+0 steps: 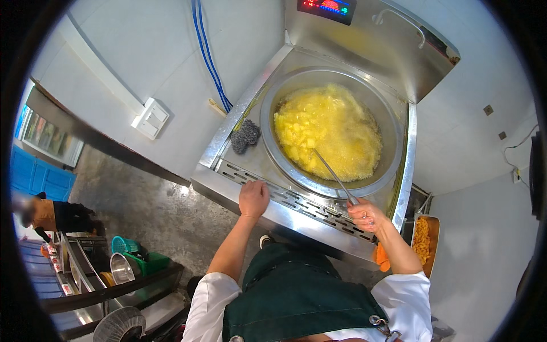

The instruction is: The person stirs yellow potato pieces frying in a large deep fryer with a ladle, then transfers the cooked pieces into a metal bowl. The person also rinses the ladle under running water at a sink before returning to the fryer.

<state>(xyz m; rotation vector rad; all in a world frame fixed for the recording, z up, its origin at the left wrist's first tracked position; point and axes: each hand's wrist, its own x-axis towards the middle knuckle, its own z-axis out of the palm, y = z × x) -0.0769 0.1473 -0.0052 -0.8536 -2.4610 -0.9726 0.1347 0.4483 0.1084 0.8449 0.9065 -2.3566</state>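
My right hand (367, 216) grips the handle of a long metal utensil (331, 171). Its far end dips into bubbling yellow oil, so the head is hidden. Pale yellow chunks of food (299, 132) float in the foaming oil (342, 137), thickest toward the left. A large round metal wok (267, 124) set into the stainless steel stove (295, 60) holds them. My left hand (254, 199) rests on the stove's slotted front edge, fingers curled, with no object visible in it. A grey steel-wool scourer (245, 137) lies on the stovetop left of the wok.
A metal tray of fried orange-yellow pieces (422, 241) stands right of the stove, near an orange cloth (381, 257). A faucet (401, 25) and a lit control panel (327, 9) are on the backsplash. Another person (55, 216) stands far left, beyond green baskets (145, 260).
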